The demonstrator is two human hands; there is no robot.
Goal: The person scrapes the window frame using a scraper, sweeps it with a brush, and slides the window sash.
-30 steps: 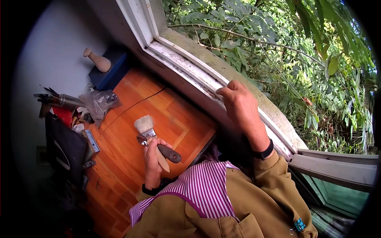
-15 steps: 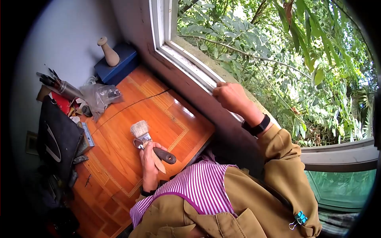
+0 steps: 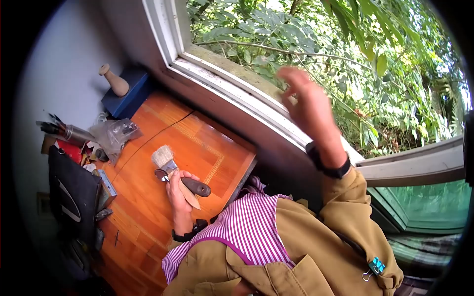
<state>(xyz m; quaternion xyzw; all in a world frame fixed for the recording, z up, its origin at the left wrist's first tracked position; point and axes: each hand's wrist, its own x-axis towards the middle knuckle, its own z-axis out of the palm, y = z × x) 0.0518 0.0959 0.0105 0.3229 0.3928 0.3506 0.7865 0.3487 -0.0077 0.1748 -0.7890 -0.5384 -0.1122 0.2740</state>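
Observation:
In my left hand (image 3: 178, 195) is a flat paintbrush (image 3: 162, 156) with pale bristles and a light wooden handle. The same hand also grips a tool with a dark handle (image 3: 196, 186) that has a hole at its end. A shiny metal part shows beside the brush's ferrule, and I cannot make out what kind of tool it is. My right hand (image 3: 312, 106) is raised over the white window frame (image 3: 237, 94), its fingers loosely bent and apart, with nothing visible in them.
On the wooden table (image 3: 148, 197) are a blue box (image 3: 126, 96) with a wooden pestle-like piece (image 3: 114, 81), a plastic bag (image 3: 116, 135), a metal cup of pens (image 3: 76, 133) and a black bag (image 3: 71, 187). Leafy plants (image 3: 296, 34) stand outside the open window.
My right hand has lifted off the window frame and its fingers have loosened. My left hand still holds the brush and the dark-handled tool. The view has shifted a little to the right.

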